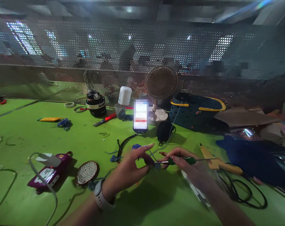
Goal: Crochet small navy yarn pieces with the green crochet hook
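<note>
My left hand [129, 168], with a pale watch [102, 197] on its wrist, pinches a small piece of blue-grey crochet work [157, 165]. A strand of blue yarn [152, 153] runs from its raised index finger down to the piece. My right hand [186, 161] grips the green handle of a crochet hook [190, 160], whose metal tip points left and meets the crochet work. Beyond the hands sits a dark ball of yarn [164, 131], with a lighter strand running across it up to the blue basket [189, 117].
A lit phone [140, 116] stands before a fan [161, 83]. A black bottle [95, 103] and a red-handled cutter [109, 118] are behind left. Nearer left are a purple pouch [52, 171] and a round studded case [87, 173]. A yellow glue gun [220, 163] with black cable lies right.
</note>
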A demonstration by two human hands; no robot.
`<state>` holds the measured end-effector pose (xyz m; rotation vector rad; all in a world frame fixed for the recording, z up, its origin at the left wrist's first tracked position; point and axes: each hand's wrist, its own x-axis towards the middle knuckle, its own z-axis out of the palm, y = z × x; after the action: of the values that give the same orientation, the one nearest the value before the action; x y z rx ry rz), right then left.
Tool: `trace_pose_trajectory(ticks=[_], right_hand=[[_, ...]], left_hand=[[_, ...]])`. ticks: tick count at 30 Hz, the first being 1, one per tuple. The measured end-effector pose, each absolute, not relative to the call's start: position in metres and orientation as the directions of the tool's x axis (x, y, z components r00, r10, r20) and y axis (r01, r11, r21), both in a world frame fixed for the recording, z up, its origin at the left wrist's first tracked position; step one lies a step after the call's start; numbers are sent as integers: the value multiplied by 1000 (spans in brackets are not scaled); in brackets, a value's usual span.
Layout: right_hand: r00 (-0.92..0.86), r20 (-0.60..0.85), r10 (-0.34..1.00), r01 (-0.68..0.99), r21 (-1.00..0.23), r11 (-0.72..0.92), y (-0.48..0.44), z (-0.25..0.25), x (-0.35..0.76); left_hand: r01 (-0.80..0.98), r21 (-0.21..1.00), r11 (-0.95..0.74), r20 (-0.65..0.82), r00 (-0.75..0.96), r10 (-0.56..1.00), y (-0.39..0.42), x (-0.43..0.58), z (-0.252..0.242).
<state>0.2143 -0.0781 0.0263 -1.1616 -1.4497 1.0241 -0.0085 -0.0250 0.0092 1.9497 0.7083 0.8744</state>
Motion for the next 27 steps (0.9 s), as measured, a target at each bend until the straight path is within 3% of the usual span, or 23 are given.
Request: trace_pose_trajectory(ticks=[6,9,14,17,19,22,25,27], right_hand=[[-135,237,962,319,-909,268,-80,17,212],[-176,332,927,463,-803,376,-78,6,209],[-437,532,725,630,-395,669,-76,-10,202],[-528,591,610,685,-128,717,-77,-13,196],[-548,633,547,718,20,696,-79,-12,192],[-541,701,464,746,145,650,-82,-7,188],[-497,761,416,753,139,643,-84,-3,188],[-474,778,412,722,76,688,-83,-1,191]], left_hand=[[215,797,-565,388,535,750,-23,-4,-4],[252,765,-592,414,511,753,-22,-2,-7],[326,820,-469,333,394,856,-21,0,-1],[338,870,-360,267,292,919,-23,3,7],[260,920,-292,217,281,935,-25,5,11],[-21,998,-67,70,342,937,-26,8,12],[-307,925,225,-54,479,876,-25,8,6],[-385,857,342,-66,576,815,-22,7,1]])
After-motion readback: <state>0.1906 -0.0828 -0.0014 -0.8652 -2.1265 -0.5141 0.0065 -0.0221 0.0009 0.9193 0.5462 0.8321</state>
